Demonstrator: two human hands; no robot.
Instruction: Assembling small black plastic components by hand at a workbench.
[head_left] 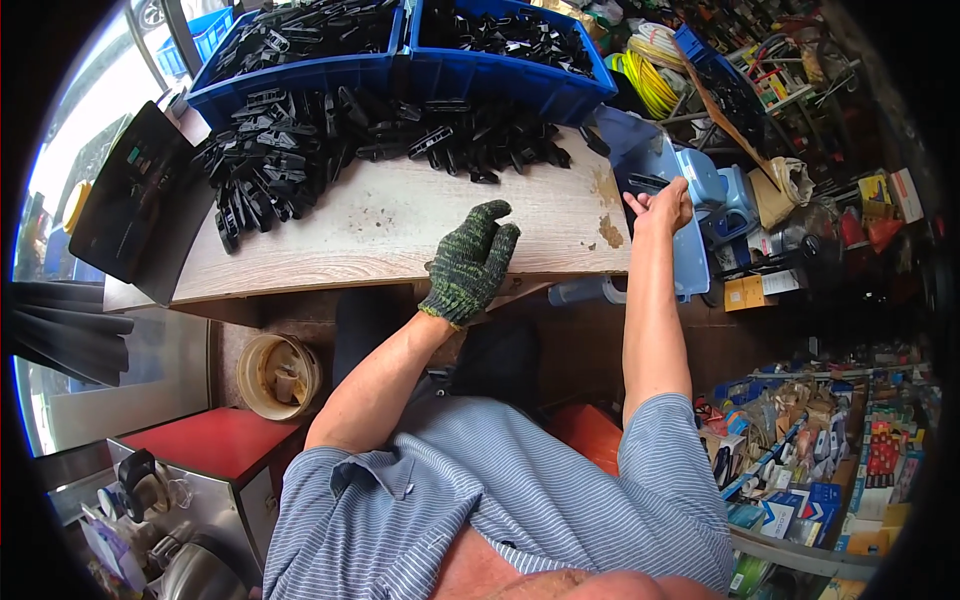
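My left hand [468,262], in a green and black knitted glove, hovers over the front edge of the wooden table [385,225]. Its fingers are loosely bent and apart, with nothing between them. Out to the right, my bare right hand [664,206] reaches over a pale blue plastic bin [691,262]. A long black plastic part [649,182] sits at its fingertips, and the inner fingers are partly hidden. Heaped along the table's far side are several similar black plastic parts [275,160], nearest to the gloved hand at the back middle.
Two blue crates [300,78] full of black parts stand behind the heap. A dark laptop-like panel [130,200] leans at the left end. Below the table are a round bucket [278,375] and a red-topped cabinet [210,443]. Crowded shelves [800,450] line the right.
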